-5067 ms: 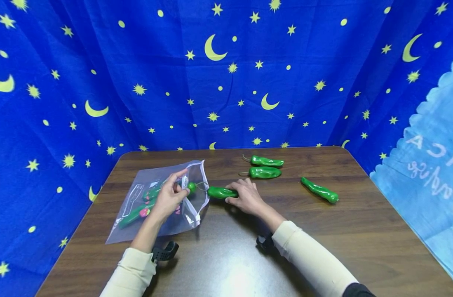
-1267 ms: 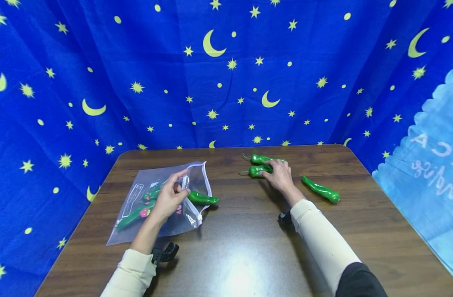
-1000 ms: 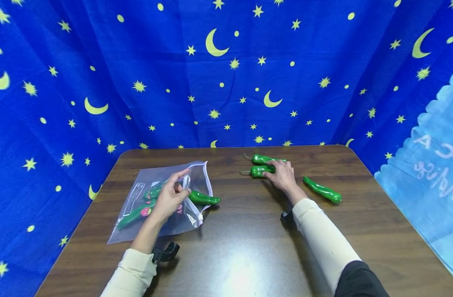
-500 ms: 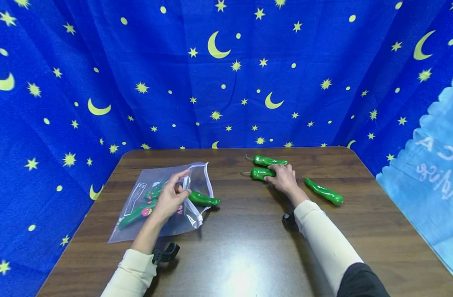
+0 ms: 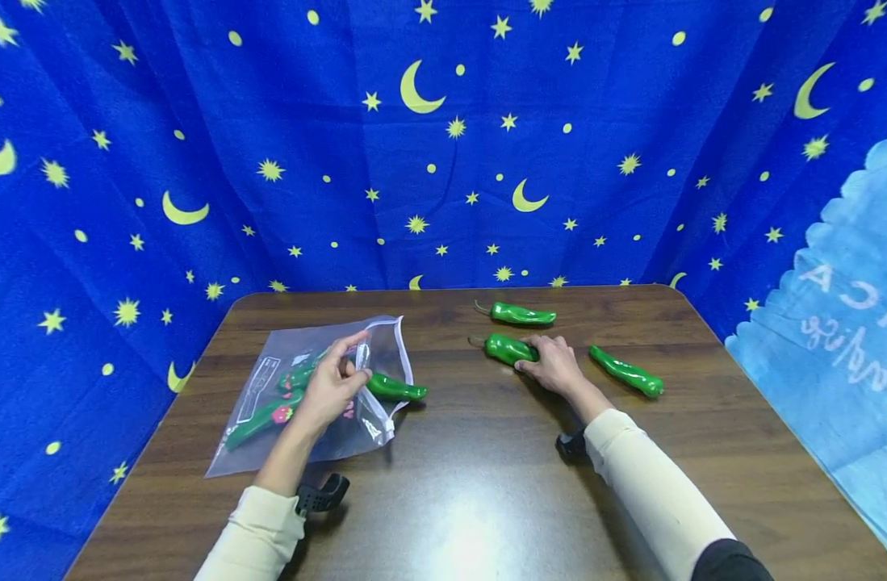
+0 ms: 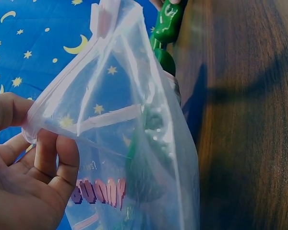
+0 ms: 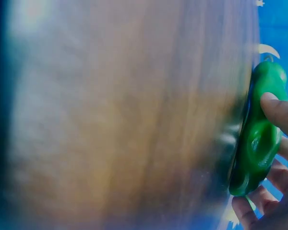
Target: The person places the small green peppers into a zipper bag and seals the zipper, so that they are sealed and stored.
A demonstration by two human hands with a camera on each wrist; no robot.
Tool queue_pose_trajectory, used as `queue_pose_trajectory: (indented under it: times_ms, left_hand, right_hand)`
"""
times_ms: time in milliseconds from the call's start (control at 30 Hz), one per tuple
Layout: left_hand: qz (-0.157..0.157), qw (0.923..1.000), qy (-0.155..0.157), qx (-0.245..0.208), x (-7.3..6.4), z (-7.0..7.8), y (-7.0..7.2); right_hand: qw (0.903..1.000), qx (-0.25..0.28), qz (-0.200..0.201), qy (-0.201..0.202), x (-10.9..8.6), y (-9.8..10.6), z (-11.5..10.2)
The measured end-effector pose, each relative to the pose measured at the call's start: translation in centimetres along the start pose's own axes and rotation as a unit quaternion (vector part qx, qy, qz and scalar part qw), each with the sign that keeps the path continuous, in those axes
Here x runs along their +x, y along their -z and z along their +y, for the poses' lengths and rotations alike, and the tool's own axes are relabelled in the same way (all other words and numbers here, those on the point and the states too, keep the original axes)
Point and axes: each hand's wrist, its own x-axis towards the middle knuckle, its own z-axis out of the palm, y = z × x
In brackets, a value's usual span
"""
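Note:
My left hand (image 5: 334,390) pinches the upper edge of a clear zip bag (image 6: 149,120) by its mouth and holds it raised. The bag lies on the table at the left, its mouth facing right. Green peppers show through its film, and one pepper (image 5: 399,389) sticks out of the mouth with its tip on the table side. My right hand (image 5: 554,363) grips the blunt end of another green pepper (image 5: 508,349), thumb on the near side and fingers round the far side. In the right wrist view that pepper (image 7: 260,143) sits close over the tabletop.
A green pepper (image 5: 523,314) lies behind the right hand near the back edge of the brown wooden table (image 5: 458,468). Another pepper (image 5: 626,372) lies slantwise to the right of that hand. A blue star-and-moon curtain (image 5: 385,145) hangs behind the table.
The right hand first let go of the pepper that now sticks out of the bag, moved right, took another pepper and drew it slightly nearer. The left hand stays at the bag mouth.

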Motion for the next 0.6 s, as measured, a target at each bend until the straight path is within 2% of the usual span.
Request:
queue_pose_trajectory:
  times_ms: [233,600]
  left_hand:
    - [-0.005,0.9999,0.002,-0.01,0.0,0.2,0.1]
    - [0.004,0.9999,0.012,0.002,0.0,0.4,0.0]
  right_hand:
    - [0.9995,0.03,0.002,0.011,-0.8,-0.3,0.1]
    - [0.9957,0.075,-0.023,0.05,-2.1,-0.2,-0.6]
